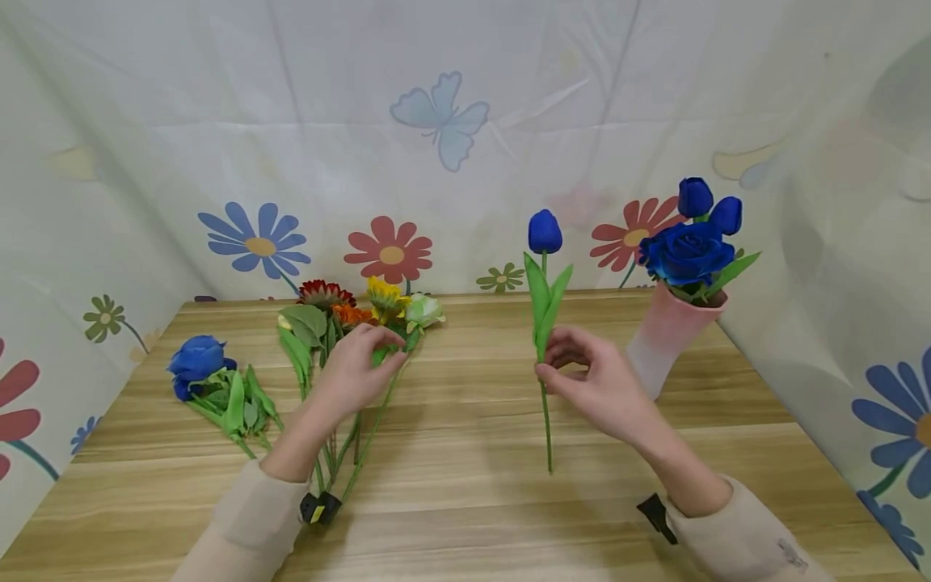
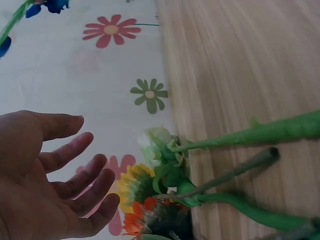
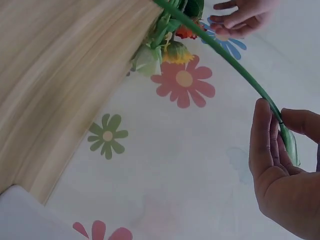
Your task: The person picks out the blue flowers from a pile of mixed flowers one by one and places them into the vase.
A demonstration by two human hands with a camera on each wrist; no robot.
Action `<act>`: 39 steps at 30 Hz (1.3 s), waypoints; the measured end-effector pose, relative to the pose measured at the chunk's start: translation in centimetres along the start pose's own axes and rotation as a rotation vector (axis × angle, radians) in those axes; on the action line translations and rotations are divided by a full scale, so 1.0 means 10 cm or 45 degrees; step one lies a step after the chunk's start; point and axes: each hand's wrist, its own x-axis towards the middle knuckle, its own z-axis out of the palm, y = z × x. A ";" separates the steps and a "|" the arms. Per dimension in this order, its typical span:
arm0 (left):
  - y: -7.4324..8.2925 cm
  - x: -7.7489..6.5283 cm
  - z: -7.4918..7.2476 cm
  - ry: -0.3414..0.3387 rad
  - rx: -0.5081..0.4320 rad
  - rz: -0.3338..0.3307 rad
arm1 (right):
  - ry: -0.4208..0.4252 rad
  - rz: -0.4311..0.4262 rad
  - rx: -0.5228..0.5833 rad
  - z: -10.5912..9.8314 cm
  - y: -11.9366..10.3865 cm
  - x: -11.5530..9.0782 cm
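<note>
Pinching a blue tulip (image 1: 543,319) by its stem, the right hand (image 1: 600,384) holds it upright, left of the pink-and-white vase (image 1: 672,331). The left hand (image 1: 356,368), released with fingers relaxed, hovers by the mixed flowers (image 1: 388,299).

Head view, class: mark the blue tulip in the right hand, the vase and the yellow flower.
Held blue tulip (image 1: 541,315), head view, on a green leaf.
Vase (image 1: 666,343), head view, on its outer wall.
Yellow flower (image 1: 388,299), head view, on its petals.
</note>
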 end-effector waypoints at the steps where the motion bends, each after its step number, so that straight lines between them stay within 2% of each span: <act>1: -0.02 0.00 0.00 -0.009 0.002 -0.009 | 0.006 -0.006 -0.026 -0.01 0.00 0.00; 7: -0.12 -0.01 0.01 -0.034 -0.007 -0.028 | 0.070 -0.124 -0.188 -0.08 -0.03 -0.02; 18: -0.14 -0.01 0.00 -0.057 -0.019 -0.038 | 0.246 -0.558 -0.650 -0.12 -0.07 -0.02; 26: -0.15 -0.01 0.00 -0.069 -0.013 -0.051 | 0.283 -0.673 -0.840 -0.08 -0.11 -0.06; 39: -0.18 -0.02 0.02 -0.105 -0.003 -0.075 | 0.296 -0.805 -0.951 -0.08 -0.25 -0.12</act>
